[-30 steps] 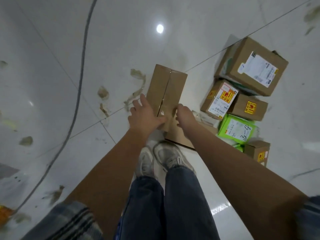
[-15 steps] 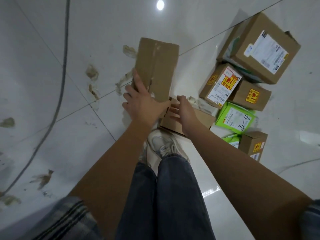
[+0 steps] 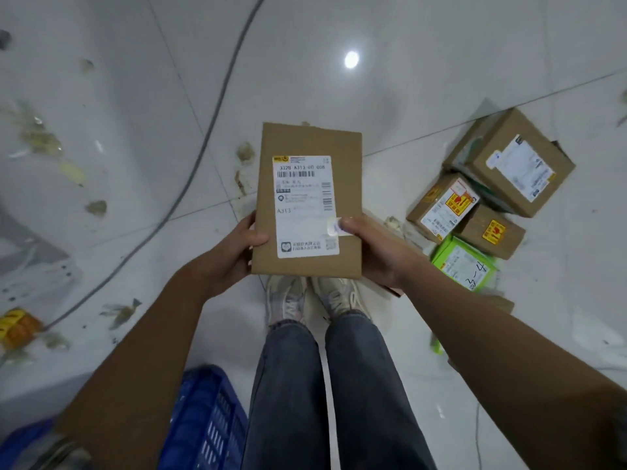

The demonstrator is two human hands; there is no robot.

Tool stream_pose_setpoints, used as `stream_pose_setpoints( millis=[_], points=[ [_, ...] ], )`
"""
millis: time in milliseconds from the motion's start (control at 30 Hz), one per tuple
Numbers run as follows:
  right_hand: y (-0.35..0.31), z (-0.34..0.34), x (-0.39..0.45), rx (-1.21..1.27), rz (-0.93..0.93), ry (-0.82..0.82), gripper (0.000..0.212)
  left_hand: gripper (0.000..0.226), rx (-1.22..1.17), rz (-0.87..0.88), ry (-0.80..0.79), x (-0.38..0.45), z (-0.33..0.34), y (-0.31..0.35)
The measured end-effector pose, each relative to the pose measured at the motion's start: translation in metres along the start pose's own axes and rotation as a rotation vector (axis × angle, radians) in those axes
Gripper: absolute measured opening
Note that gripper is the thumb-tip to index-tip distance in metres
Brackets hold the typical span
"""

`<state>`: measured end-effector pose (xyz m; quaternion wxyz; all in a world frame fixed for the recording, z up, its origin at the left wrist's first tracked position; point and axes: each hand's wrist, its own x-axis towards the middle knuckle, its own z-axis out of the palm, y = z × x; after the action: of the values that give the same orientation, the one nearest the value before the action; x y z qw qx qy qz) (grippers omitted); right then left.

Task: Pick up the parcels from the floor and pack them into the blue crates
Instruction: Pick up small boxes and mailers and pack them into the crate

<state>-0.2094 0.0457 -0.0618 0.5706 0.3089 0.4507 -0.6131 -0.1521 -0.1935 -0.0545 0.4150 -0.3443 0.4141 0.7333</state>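
While my forearms fill the lower corners of the view, much stays hidden from me: the blue crate [image 3: 207,422] shows only one slatted corner between my left arm and my jeans [image 3: 325,395], the rest cut off below, and the fingers of both hands lie behind the parcel where I cannot see them. My left hand [image 3: 230,256] grips the flat cardboard parcel [image 3: 307,201] at its lower left edge, thumb curled over the front; my right hand [image 3: 376,252] grips the lower right edge, thumb pressed onto the white shipping label [image 3: 305,206]. I hold the parcel in the air above my shoes [image 3: 315,300], label face turned up toward me, its long axis running away from my body, the print reading upright (only "A313" and a barcode are legible, the smaller text is a blur). Right of the parcel a cluster of packages rests on the white tiled floor [image 3: 407,79]: a large brown box [image 3: 512,161] farthest off, a smaller box with a red and yellow sticker [image 3: 441,206] just beside it, another brown box [image 3: 490,232] touching that one, and a green package [image 3: 464,262] marked "3-4" nearest my right wrist. Another cardboard piece peeks out under my right hand, mostly covered. Left of the parcel a grey cable [image 3: 203,150] curves across the floor among smears of dirt, and a yellow-orange object [image 3: 17,327] sits at the frame's left edge, too blurred to identify.
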Motion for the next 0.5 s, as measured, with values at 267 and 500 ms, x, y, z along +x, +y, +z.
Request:
stream_pose_setpoints(
  millis=[267, 500],
  points=[
    [0.028, 0.022, -0.003, -0.011, 0.009, -0.032, 0.111, 0.078, -0.112, 0.084, 0.061, -0.026, -0.010, -0.022],
    [0.044, 0.044, -0.020, -0.218, 0.077, -0.021, 0.112, 0.067, -0.334, 0.153, 0.215, -0.068, 0.001, -0.066]
  ],
)
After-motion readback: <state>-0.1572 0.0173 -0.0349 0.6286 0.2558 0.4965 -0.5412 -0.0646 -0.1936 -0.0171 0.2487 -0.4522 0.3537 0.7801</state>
